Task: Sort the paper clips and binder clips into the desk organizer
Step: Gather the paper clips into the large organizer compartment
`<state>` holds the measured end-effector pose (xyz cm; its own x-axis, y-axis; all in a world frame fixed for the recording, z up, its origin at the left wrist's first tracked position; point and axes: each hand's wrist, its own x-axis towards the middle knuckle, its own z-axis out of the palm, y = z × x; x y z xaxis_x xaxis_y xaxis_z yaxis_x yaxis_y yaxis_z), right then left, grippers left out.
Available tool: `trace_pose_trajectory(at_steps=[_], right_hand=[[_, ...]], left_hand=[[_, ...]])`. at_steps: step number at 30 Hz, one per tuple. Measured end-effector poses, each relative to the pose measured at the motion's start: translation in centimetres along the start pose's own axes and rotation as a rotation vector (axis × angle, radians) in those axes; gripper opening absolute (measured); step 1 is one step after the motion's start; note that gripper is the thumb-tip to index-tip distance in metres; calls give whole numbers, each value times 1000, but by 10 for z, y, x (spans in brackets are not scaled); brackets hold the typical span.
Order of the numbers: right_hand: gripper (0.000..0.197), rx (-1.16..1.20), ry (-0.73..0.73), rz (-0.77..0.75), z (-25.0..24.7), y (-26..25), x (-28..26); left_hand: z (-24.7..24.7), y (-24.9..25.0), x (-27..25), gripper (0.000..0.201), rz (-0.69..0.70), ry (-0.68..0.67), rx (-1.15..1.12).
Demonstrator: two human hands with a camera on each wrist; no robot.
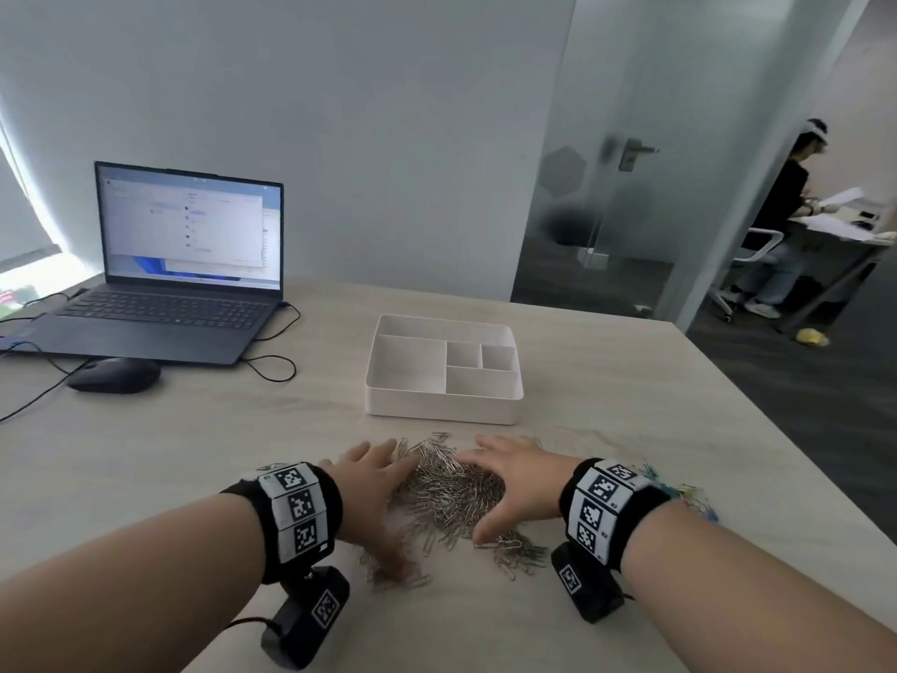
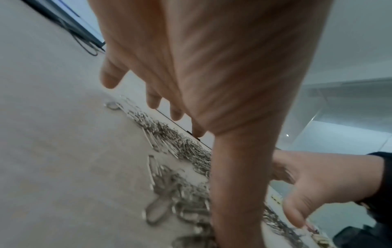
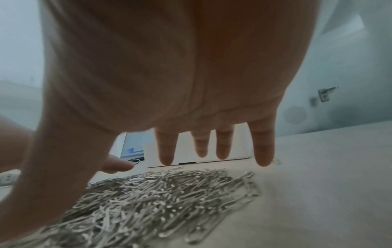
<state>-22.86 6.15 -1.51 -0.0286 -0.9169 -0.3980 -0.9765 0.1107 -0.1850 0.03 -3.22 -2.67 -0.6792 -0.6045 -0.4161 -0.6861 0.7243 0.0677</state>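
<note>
With both my left hand [image 1: 373, 483] and right hand [image 1: 514, 483] spread, fingers straight, flanking the paper clip pile [image 1: 449, 488] at lower centre, the empty organizer [image 1: 441, 405] lies just beyond the fingertips.

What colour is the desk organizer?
White, or off-white. The desk organizer shows best in the head view.

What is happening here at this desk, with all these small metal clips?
A person is gathering a heap of silver paper clips on the table. The left hand and right hand flank the heap, fingers spread, gripping nothing. The white desk organizer behind it looks empty. Coloured clips lie to the right.
</note>
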Motion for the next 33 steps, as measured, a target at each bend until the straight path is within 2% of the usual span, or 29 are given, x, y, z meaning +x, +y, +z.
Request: trace_pose_trajectory(at_steps=[5,8,11,15,21,26,30,33], right_hand=[[121,-56,-36,134,1,9,-6],[115,20,-11,153,5,6,-1],[106,62,25,153,4,-2,8],[81,80,63,149,2,-15,18],[41,154,156,97,-2,-22,27],[26,289,195,91,-3,-18,31],[7,467,153,72,-6,-15,35],[7,563,138,43,-8,-14,38]], left_hand=[[-10,-9,2,138,-103,52,28],[-15,-14,6,138,-167,51,-38],[-17,-13,12,129,-181,43,-121],[-17,-4,21,110,-119,75,-168],[-17,8,34,65,-17,128,-210],[-16,1,45,37,24,180,-263],[-18,-7,51,21,61,205,-340],[-19,-14,51,12,69,221,-429]])
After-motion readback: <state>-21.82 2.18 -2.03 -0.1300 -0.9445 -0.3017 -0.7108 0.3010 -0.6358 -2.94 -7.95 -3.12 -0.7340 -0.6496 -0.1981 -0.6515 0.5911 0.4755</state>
